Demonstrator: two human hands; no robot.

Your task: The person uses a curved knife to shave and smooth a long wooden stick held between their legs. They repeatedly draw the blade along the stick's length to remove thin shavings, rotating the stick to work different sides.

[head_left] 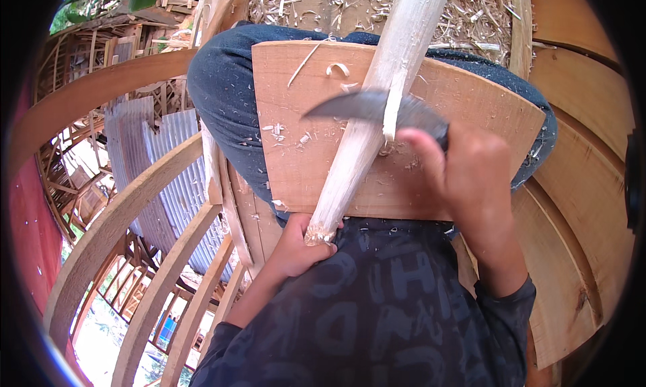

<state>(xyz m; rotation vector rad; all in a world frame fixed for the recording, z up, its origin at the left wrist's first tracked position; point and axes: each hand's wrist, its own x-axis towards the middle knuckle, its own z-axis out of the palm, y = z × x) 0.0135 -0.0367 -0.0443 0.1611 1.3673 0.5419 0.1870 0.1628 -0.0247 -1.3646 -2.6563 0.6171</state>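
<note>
A pale, peeled wooden pole [351, 159] slants across a flat wooden board [296, 168] that rests on my lap. My left hand [299, 245] is closed around the near end of the pole, close to my shirt. In my right hand [474, 175] is a knife with a dark curved blade [350, 106], its handle hidden in my fist and the thumb stretched toward the blade. The blade lies across the pole, and a long shaving [393, 111] curls up at its edge. Several small shavings [338, 69] are scattered on the board.
Beyond my knees the wooden floor [323, 13] is littered with shavings. Wooden slats [158, 178] of a railing curve along my left, with corrugated sheets [178, 155] and stacked timber below. Broad wooden planks [579, 118] stand close on my right.
</note>
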